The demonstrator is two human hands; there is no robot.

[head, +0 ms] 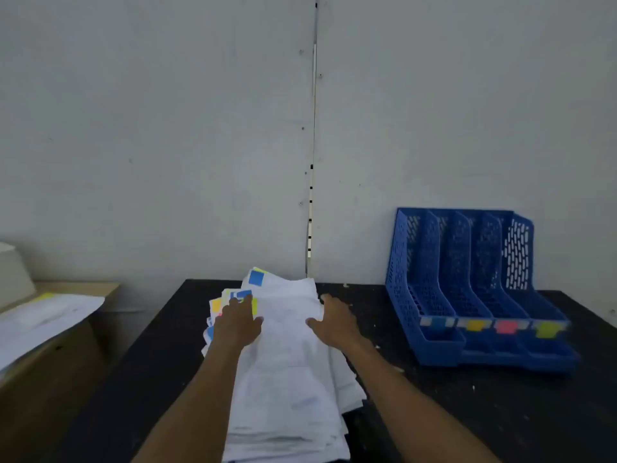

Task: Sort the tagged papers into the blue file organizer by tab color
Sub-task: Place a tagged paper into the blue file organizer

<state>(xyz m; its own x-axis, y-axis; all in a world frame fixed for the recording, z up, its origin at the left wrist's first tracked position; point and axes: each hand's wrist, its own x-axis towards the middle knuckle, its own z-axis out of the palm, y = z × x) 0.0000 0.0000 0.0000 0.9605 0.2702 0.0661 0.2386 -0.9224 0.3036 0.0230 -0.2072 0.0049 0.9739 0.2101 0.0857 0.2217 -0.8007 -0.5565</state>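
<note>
A thick stack of white papers lies on the black table, with blue, yellow and pink tabs sticking out at its far left corner. My left hand rests flat on the stack's left side, fingertips by the tabs. My right hand lies against the stack's right edge, thumb on top of the sheets. The blue file organizer stands at the right against the wall. Its slots look empty and carry blue, yellow, pink and green labels along the front.
A grey wall stands right behind the table. At the left, a lower wooden surface holds more white sheets with a yellow tab and a pale box at the far edge.
</note>
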